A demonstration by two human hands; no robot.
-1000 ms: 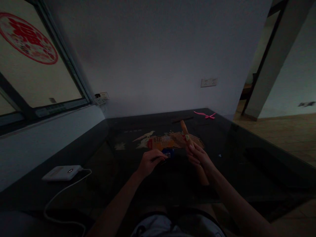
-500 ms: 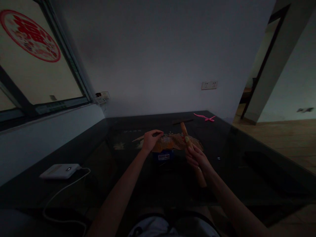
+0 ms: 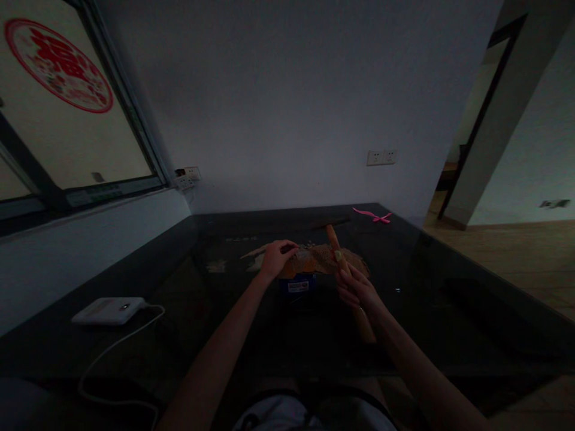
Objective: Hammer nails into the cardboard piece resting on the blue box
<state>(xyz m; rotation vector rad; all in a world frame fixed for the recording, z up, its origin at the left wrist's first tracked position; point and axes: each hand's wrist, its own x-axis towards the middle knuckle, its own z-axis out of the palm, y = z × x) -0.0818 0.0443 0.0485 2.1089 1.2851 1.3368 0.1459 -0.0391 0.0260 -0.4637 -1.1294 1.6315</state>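
Note:
My right hand (image 3: 357,287) is closed round the wooden handle of a hammer (image 3: 340,259), its dark head raised at the far end. The handle slants up and to the left, passing in front of a brown, patterned, crumpled-looking piece (image 3: 321,260). Resting on this piece's left part, my left hand (image 3: 276,258) has thumb and fingertips drawn together; anything between them is too small and dark to name. Beneath the brown piece shows a blue box (image 3: 299,285) with a pale label. Several small pale bits (image 3: 309,243) lie along the piece's back edge.
On the dark, glossy table (image 3: 215,335), a white power bank (image 3: 110,310) with a cable (image 3: 123,339) lies at the left. A pink ribbon (image 3: 375,216) is at the back right. A wall (image 3: 283,120) stands behind the table, and a window (image 3: 76,143) is at the left.
The hammer head is slightly lower and tilted a little differently. My left hand stays in nearly the same place, and the view has shifted slightly.

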